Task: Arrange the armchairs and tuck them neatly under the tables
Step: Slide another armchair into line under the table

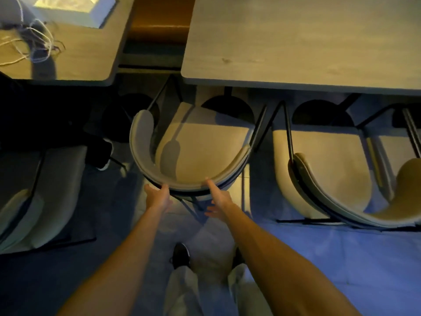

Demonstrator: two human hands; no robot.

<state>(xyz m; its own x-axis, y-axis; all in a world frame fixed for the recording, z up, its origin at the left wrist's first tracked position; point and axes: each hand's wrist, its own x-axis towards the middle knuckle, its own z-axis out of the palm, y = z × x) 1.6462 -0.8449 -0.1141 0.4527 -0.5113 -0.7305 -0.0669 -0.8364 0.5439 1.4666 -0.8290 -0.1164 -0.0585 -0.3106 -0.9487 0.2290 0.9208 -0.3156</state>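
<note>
A beige armchair [200,147] with a curved backrest and black metal frame stands in front of me, its seat front at the edge of the grey wooden table [296,42]. My left hand [158,198] curls around the backrest's rear left rim. My right hand [217,199] holds the rear of the backrest just right of centre, thumb on top. A second beige armchair [330,169] stands to the right at the same table, turned at an angle.
Another table [75,55] at the upper left carries a white box [75,10] and loose cables [34,42]. A further armchair [45,192] sits at the left. A dark shoe [106,153] shows beside it. My own feet and light trousers are below.
</note>
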